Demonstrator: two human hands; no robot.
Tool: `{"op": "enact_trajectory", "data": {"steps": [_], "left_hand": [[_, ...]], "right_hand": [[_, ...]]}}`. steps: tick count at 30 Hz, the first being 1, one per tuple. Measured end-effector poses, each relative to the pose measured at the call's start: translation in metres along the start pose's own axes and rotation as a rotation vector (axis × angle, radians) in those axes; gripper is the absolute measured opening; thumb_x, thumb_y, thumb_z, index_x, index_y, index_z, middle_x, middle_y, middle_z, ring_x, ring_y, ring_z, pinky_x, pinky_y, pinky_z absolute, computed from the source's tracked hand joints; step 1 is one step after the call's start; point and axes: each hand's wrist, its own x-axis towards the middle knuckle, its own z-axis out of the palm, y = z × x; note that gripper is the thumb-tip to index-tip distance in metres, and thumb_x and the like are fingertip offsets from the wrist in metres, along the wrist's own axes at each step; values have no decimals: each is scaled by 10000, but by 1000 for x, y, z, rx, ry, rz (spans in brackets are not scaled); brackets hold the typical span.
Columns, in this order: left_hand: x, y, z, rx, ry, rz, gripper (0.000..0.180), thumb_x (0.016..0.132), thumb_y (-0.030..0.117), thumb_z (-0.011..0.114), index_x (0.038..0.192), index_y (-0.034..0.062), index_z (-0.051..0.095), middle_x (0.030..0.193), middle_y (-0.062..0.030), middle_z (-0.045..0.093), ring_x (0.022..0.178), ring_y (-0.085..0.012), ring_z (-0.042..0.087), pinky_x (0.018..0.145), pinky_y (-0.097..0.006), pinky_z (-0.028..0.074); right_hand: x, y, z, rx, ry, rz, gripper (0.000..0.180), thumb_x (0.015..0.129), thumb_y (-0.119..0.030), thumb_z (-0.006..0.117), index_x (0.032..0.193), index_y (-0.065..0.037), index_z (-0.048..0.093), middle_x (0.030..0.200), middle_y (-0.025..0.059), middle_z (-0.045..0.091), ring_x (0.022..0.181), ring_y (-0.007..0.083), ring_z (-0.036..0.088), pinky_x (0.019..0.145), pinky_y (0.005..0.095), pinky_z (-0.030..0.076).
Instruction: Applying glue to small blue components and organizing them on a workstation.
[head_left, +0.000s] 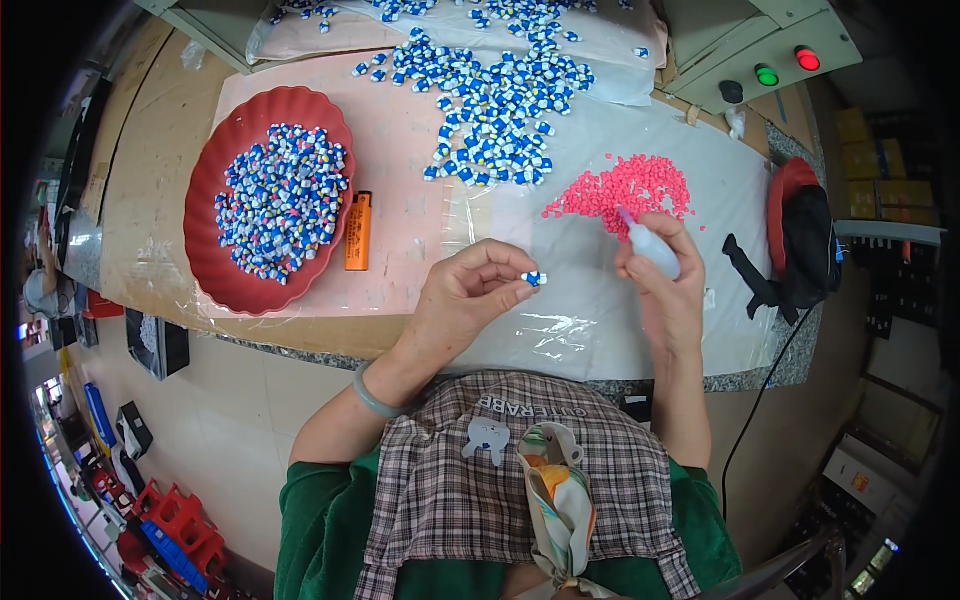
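Between thumb and forefinger, my left hand (470,290) pinches a small blue-and-white figurine piece (534,279). My right hand (668,265) grips a small white squeeze bottle (655,248), its narrow tip over the pile of tiny pink pieces (630,190). Whether the tip touches a pink piece is too small to tell. Farther back lies a large heap of similar blue-and-white pieces (500,120). On the left, a red scalloped plate (205,200) holds many blue-and-white pieces, some with pink spots among them.
An orange lighter-shaped item (358,232) lies against the plate's right side. Plastic sheeting (580,320) covers the table. At the right are a black cloth item (805,250) and a red dish (785,200). A control box (790,65) with lit buttons stands at the back right.
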Motion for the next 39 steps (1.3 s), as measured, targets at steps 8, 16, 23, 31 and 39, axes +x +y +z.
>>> {"op": "enact_trajectory", "data": {"steps": [8,16,23,31,39], "left_hand": [[-8,0,-5,-16,25,-11,189,868,-59,639,1051,-29,598,1016,-72,631,978,-136,627,885,-260,517],[-12,-2,-8,-11,25,-21,188,871,-60,635,1053,-30,601,1024,-73,633,970,-125,623,885,-251,512],[-13,1,-8,3,30,-37,186,879,-47,631,1062,-31,601,1020,-70,643,948,-122,630,861,-249,521],[-12,3,-8,-31,31,-63,218,885,-23,638,1101,-28,604,1021,-71,644,935,-151,654,841,-266,542],[-6,0,0,55,30,30,213,887,-31,627,1100,-41,616,1111,-84,597,974,-159,641,886,-275,544]], "right_hand": [[26,23,19,-759,9,-191,217,780,17,699,941,-34,561,867,6,584,793,123,607,690,280,494],[43,21,30,-1095,-147,-526,259,691,40,703,930,-50,665,857,85,586,755,250,616,676,333,493],[51,15,30,-1236,-283,-547,267,680,22,699,932,-54,653,889,82,596,774,275,633,658,352,516],[40,16,23,-737,-245,-246,86,813,-6,650,886,-24,607,844,39,609,727,168,622,600,306,495],[13,16,27,-72,-313,46,84,862,6,625,893,-25,553,841,84,619,662,113,589,545,236,460]]}}
